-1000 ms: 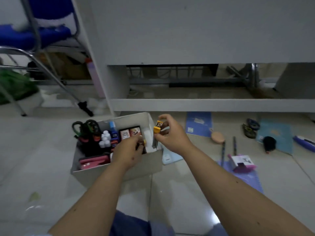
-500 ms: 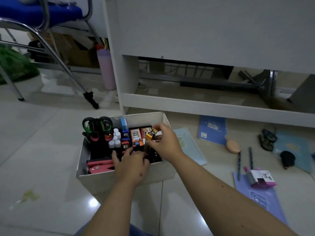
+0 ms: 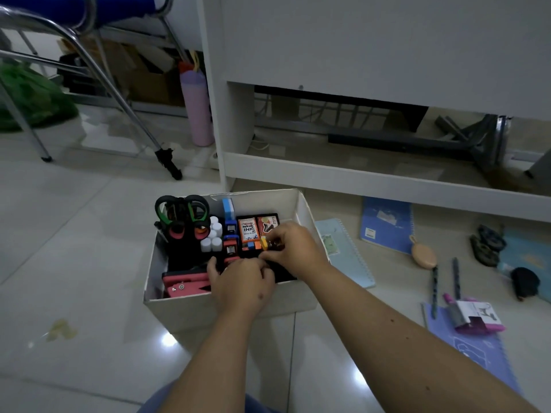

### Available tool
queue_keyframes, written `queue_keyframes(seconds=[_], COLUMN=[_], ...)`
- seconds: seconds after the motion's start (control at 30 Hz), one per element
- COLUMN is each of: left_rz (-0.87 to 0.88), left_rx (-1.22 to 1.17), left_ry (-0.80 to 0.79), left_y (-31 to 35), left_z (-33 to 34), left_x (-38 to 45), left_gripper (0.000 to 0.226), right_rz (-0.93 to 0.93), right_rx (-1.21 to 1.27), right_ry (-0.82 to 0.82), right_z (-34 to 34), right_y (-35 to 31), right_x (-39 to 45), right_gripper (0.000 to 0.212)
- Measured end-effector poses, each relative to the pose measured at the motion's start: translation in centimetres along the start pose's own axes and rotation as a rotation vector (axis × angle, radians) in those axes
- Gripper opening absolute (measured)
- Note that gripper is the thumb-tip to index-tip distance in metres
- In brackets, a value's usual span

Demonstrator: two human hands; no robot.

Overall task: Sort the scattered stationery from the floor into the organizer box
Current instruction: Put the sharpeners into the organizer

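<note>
The small yellow-capped, dark-bodied lead case (image 3: 269, 243) sits low inside the white cardboard organizer box (image 3: 226, 305), pinched in the curled fingers (image 3: 278, 234) of the right hand (image 3: 293, 248). It lies just in front of the two upright ink cartons (image 3: 258, 228), yellow cap toward the box's middle, its long axis running roughly left to right and near level. How much of the body remains is hidden by the knuckles, so its exact tilt cannot be told.

The coming move turns on this: the free slot lies straight below the case, in the black tray (image 3: 280, 274), between the ink cartons and the near wall. The right hand is the nearer one and already over that spot. The left hand (image 3: 243, 283) rests just beside it, fingers curled down into the tray; whether they hold anything is hidden. A judgement: the case needs only a short lowering and a release.

A second ago the case was held upright above the box's right rim, clear of the contents, with the left hand alone inside. Half a second ago it had dropped to the ink cartons, tilted. Now it is lower and flatter, and the two hands touch. The view has also swung down and closer to the box.

On the floor to the right, notebooks (image 3: 386, 223), pencils (image 3: 434, 289) and a pink packet (image 3: 474, 318) lie unsorted.
</note>
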State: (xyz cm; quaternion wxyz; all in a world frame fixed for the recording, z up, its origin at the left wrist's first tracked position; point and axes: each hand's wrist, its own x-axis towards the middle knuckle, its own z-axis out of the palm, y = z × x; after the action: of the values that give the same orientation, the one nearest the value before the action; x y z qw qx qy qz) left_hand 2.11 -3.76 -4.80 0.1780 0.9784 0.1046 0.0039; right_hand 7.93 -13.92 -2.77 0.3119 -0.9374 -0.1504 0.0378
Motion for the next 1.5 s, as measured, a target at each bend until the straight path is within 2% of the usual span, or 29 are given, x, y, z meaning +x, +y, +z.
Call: queue_keyframes(seconds=[0.13, 0.27, 0.43, 0.57, 0.7, 0.8, 1.07, 1.17, 1.3, 1.5], left_rz=[-0.010, -0.049, -0.079, -0.072, -0.091, -0.084, -0.024, -0.003, 0.002, -0.013], left_rx=[-0.031, -0.144, -0.126, -0.087, -0.109, -0.078, 0.000, 0.032, 0.064, 0.044], left_ry=[0.006, 0.029, 0.037, 0.034, 0.034, 0.036, -0.011, -0.026, -0.042, -0.019], left_y=[0.1, 0.0, 0.0, 0.1, 0.1, 0.1, 0.2, 0.3, 0.3, 0.2], left_z=[-0.1, 0.2, 0.4, 0.2, 0.3, 0.3, 0.1, 0.0, 0.1, 0.2], left_x=[-0.1, 0.2, 0.6, 0.7, 0.7, 0.8, 0.6, 0.5, 0.5, 0.4], left_gripper=[0.028, 0.015, 0.045, 0.037, 0.036, 0.036, 0.036, 0.035, 0.031, 0.027], right_rz=[-0.011, -0.054, -0.106, -0.137, -0.141, -0.155, -0.139, -0.167, -0.198, -0.175], right_rx=[-0.073, -0.152, -0.219, -0.311, -0.379, -0.335, -0.221, -0.263, -0.341, -0.281], right_ry=[-0.113, -0.213, -0.270, -0.319, -0.390, -0.367, -0.272, -0.290, -0.304, -0.265], right_z=[0.1, -0.4, -0.5, 0.0, 0.0, -0.4, -1.0, -0.9, -0.3, -0.4], right_y=[0.3, 0.1, -0.5, -0.3, -0.5, -0.5, 0.6, 1.0, 1.3, 1.7], right_x=[0.5, 1.6, 2.3, 2.7, 3.2, 3.0, 1.8, 1.5, 1.1, 0.8], right_gripper=[0.034, 0.026, 0.038, 0.025, 0.027, 0.035, 0.021, 0.014, 0.017, 0.018])
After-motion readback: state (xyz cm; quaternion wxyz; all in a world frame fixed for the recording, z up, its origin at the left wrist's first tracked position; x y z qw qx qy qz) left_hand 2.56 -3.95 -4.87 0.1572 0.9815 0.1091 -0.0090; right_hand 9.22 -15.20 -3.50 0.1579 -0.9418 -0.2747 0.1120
